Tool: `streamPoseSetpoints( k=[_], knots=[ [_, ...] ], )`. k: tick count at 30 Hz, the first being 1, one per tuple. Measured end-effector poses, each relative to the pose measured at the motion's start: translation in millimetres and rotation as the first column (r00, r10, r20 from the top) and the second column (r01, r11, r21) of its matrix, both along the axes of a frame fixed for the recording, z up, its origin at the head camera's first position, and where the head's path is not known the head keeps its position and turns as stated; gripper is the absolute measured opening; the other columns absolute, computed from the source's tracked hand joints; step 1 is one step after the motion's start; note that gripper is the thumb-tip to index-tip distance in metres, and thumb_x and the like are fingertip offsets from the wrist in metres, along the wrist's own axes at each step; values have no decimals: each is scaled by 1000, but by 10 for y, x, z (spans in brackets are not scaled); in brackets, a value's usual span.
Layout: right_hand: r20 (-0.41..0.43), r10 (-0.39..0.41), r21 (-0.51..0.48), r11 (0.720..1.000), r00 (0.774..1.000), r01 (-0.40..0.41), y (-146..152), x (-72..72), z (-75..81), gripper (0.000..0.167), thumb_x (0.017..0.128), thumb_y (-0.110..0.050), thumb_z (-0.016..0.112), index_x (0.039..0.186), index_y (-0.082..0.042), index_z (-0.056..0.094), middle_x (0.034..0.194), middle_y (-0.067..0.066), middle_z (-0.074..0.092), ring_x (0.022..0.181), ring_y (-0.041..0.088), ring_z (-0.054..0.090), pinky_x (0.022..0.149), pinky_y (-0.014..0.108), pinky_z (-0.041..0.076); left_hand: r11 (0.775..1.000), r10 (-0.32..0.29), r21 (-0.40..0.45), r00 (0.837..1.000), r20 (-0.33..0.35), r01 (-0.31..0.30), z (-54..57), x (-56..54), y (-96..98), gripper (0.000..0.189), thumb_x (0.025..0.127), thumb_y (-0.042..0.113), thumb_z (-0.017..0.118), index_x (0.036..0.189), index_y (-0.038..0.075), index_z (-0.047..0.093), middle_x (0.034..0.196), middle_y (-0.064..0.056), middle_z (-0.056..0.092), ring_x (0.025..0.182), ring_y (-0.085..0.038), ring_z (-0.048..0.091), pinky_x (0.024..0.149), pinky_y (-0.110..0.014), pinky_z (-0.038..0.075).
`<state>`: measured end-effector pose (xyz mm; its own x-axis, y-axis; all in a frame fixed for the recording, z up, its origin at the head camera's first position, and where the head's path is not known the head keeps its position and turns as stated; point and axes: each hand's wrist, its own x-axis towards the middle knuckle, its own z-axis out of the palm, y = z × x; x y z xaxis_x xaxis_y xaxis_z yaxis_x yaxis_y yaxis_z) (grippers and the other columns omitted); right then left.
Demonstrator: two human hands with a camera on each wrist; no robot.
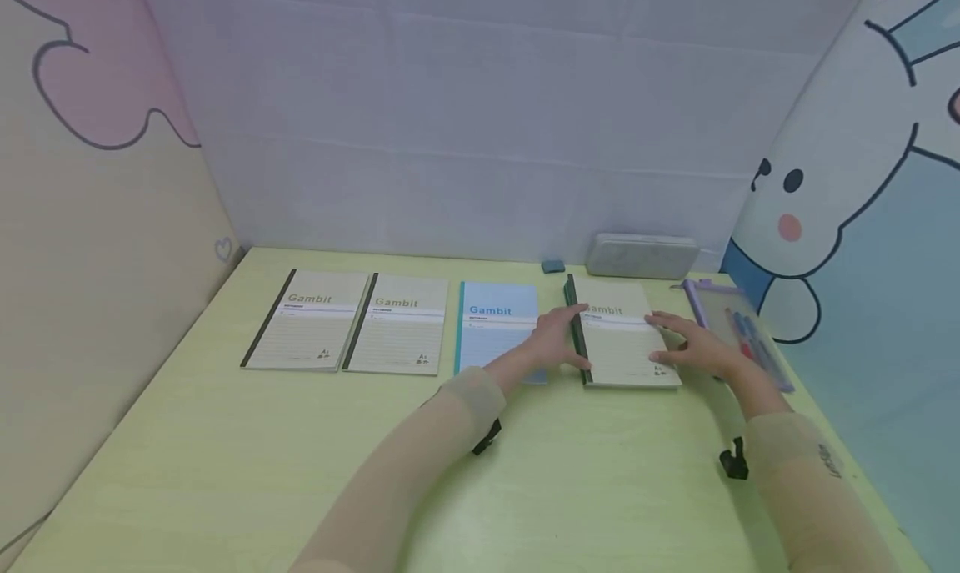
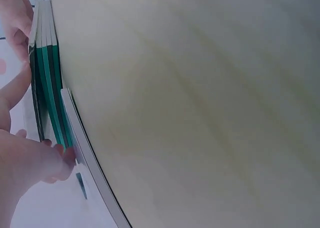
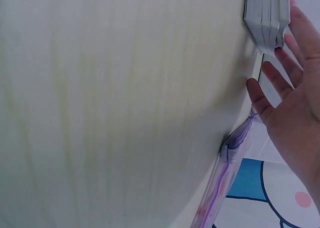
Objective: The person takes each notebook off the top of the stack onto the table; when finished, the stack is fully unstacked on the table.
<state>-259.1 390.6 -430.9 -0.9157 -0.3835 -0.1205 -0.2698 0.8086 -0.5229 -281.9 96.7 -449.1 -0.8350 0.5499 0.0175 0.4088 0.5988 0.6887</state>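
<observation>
A stack of several notebooks point(image 1: 618, 344) lies at the right, topped by a cream one with a dark spine and the word Gambit. My left hand point(image 1: 553, 339) grips its spine side, thumb at the cover and fingers around the spines; green spines point(image 2: 50, 88) show in the left wrist view. At the stack's right edge, my right hand point(image 1: 701, 348) touches the cover with loosely spread fingers. Several of its fingers point(image 3: 272, 78) stand apart from the pages in the right wrist view. A blue notebook point(image 1: 495, 302) lies partly hidden beneath the left forearm.
Two cream notebooks point(image 1: 311, 319) lie side by side at the left. Behind the stack are a grey case point(image 1: 642, 256) and a small dark-blue block point(image 1: 552, 266). A purple-edged clear pouch point(image 1: 720, 299) with pens lies at the right table edge, beside the right hand.
</observation>
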Motion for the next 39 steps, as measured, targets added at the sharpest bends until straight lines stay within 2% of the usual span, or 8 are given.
streamPoseSetpoints(
  k=[6,10,13,17,23,30,35,39],
  knots=[
    [-8,-2,-22,1000,1000,2,-5,5,-14,78,86,-34,69,147,-5,31,153,27,16,136,49,18,95,59,40,999,27,28,999,45,-29,67,45,20,94,70,28,84,148,24,31,149,-6,35,134,-32,32,104,-48,36],
    [2,-27,-44,999,1000,27,-3,29,-20,81,85,-34,69,149,-8,27,152,26,17,134,49,23,95,59,40,999,25,-21,999,-31,-26,92,85,64,93,71,30,84,148,23,31,150,-4,34,134,-31,32,104,-48,35],
    [33,-73,-52,996,997,75,-7,59,-11,85,84,-37,70,151,-12,23,150,27,21,128,48,34,94,59,40,998,16,-55,993,-117,-22,107,120,94,94,71,33,83,148,24,30,150,-2,33,133,-29,32,102,-46,36],
    [59,-113,-50,992,992,116,-19,76,11,88,83,-42,70,152,-18,20,149,26,24,121,45,41,93,58,41,998,18,-61,988,-154,-27,127,163,107,94,72,34,83,149,26,29,150,-1,32,132,-28,31,100,-45,36],
    [-8,-95,-55,994,995,94,-84,68,91,84,84,-37,70,150,-12,25,142,24,31,117,37,39,90,51,42,998,31,-44,990,-139,-38,196,187,59,90,75,37,80,148,25,30,150,-1,32,133,-26,30,103,-45,33],
    [-43,-69,-35,997,997,67,-216,124,288,76,87,-33,68,148,-8,30,135,21,39,110,31,41,87,49,43,998,25,-61,989,-144,-34,377,191,-72,84,78,41,75,147,19,33,145,-7,39,130,-28,33,100,-46,34],
    [-76,-47,-53,998,996,43,-358,125,444,65,90,-31,65,145,-8,38,130,18,47,108,30,45,83,42,46,998,30,-44,993,-115,-35,506,137,-250,84,79,42,73,148,17,32,139,-7,45,125,-28,36,99,-45,35],
    [-106,-44,-24,999,993,41,-483,113,544,64,88,-36,66,143,-11,43,123,14,53,107,26,50,81,37,49,1000,29,-7,994,-103,-30,573,78,-421,82,79,41,74,147,17,34,125,-1,52,121,-25,37,98,-43,34]
  ],
)
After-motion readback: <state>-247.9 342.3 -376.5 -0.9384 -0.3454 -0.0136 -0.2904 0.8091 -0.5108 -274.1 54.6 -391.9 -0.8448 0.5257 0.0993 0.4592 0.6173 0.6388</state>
